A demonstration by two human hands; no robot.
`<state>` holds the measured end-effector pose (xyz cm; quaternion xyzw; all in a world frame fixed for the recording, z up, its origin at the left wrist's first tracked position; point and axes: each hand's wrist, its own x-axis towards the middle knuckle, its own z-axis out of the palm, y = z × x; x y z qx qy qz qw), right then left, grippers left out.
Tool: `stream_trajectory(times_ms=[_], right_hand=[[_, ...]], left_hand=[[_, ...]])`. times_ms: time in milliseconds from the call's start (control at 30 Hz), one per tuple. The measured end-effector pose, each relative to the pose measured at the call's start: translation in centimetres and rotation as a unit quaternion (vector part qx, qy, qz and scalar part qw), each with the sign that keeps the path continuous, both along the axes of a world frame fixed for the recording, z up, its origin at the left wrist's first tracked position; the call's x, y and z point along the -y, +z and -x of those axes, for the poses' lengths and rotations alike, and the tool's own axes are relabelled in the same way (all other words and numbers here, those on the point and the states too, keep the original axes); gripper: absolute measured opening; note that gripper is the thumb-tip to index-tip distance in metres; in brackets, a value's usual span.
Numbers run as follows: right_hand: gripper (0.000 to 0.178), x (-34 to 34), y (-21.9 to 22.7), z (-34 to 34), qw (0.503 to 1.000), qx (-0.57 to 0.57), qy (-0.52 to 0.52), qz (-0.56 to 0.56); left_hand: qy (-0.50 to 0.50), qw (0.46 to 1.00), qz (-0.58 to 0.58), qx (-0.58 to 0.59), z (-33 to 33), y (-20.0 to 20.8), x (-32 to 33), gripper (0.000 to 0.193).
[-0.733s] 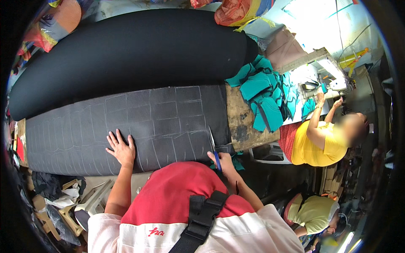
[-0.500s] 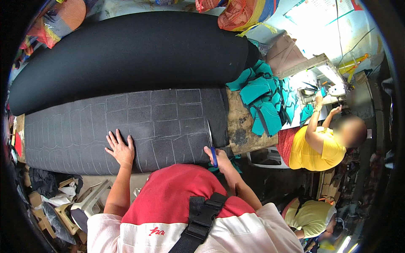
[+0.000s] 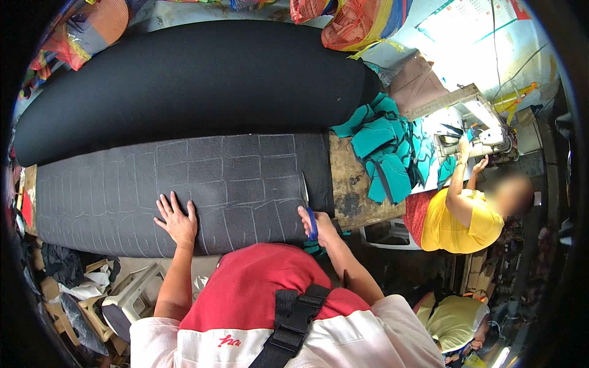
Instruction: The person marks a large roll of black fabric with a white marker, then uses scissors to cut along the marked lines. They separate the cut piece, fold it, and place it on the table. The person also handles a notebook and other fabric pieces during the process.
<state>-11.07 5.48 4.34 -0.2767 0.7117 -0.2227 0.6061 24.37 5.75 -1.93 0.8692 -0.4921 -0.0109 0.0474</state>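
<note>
A long sheet of dark grey fabric, marked all over with pale chalk outlines, covers the table in front of me. My left hand lies flat on it, left of the middle, fingers spread. Near the fabric's right end, my right hand grips a pair of scissors by its blue handles. The blades point away from me, along the right side of the chalked outlines. Whether the blades are closed on the fabric I cannot tell.
A thick black fabric roll lies behind the sheet. Teal cut pieces pile up on the bare wooden tabletop to the right. Beyond them a person in yellow works at a sewing machine. Another person is at lower right.
The view has shifted slightly. My left hand stays flat on the fabric, and my right hand still holds the scissors at nearly the same place along the right side.
</note>
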Motion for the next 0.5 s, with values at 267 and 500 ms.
stream_trajectory(times_ms=[267,500], right_hand=[[0.051,2.8,-0.3,0.1,0.999,-0.027,-0.001,-0.045],[0.052,5.7,-0.9,0.0,1.0,-0.007,0.006,0.01]], left_hand=[[0.002,1.0,0.0,0.005,0.1,0.2,0.1,0.061],[0.003,1.0,0.0,0.002,0.0,-0.1,0.1,0.061]])
